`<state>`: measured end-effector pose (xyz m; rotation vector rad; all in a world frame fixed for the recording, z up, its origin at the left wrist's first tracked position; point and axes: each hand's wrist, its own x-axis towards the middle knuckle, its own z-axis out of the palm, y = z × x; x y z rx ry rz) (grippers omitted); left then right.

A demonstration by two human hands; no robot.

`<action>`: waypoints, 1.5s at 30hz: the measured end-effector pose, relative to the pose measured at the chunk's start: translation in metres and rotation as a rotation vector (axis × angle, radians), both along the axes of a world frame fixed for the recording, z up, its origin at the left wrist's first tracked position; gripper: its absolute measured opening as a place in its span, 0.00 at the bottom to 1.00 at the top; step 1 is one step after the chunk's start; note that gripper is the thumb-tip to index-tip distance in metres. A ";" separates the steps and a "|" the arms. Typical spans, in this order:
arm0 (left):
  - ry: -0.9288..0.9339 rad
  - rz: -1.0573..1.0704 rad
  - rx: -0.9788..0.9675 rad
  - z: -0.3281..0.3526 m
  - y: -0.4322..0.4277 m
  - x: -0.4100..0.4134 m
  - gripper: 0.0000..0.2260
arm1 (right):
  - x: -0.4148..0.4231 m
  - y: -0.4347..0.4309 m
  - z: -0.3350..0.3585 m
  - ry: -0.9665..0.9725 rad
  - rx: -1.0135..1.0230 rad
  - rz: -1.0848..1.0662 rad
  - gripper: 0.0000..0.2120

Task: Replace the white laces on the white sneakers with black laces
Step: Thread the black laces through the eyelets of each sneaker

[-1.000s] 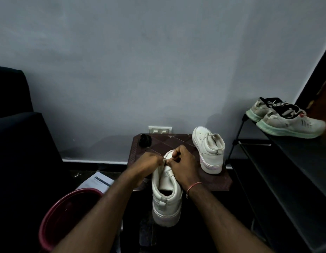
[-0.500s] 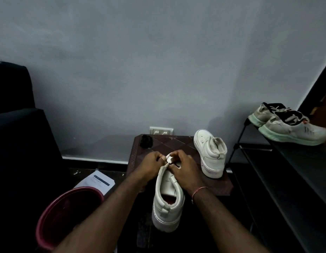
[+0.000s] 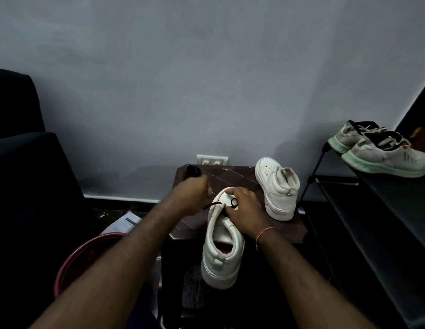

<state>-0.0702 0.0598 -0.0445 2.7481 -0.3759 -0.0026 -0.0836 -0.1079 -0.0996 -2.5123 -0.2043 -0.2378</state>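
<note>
Left hand [image 3: 193, 194]: has drawn off toward the left of the frame since half a second ago, when it sat tight against the right hand at the toe. Its fingers [image 3: 205, 186] are curled and blurred, and we judge they pinch the end of the black lace.
Spare lace [image 3: 193, 170]: a dark bundle on the far left corner of the desk [image 3: 294, 230], with nothing touching it.
Black lace [image 3: 215, 204]: runs taut from the left hand to the front eyelets of the near sneaker and ends in a small loop by the right thumb.
Near sneaker [image 3: 218, 262]: mid-frame, toe over the desk, heel toward us past the near edge. We see no white lace on it, so we judge the old lace is out and the black one barely begun, with most eyelets left.
Right hand [image 3: 244, 210]: fingers bent over the toe, gripping the shoe steady.
Far sneaker [image 3: 278, 186]: upright on the desk, right of centre, heel toward us. Its lacing is hidden, and we judge it is still to do.
Paper [image 3: 127, 222]: lower left, with a dark header band too small to read.
Rack pair [image 3: 382, 155]: grey shoes at the right edge. We can read no brand on them, nor on either sneaker.
</note>
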 end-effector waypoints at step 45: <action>0.174 0.278 -1.341 -0.015 -0.004 0.007 0.16 | 0.014 -0.011 0.008 0.107 0.146 0.068 0.13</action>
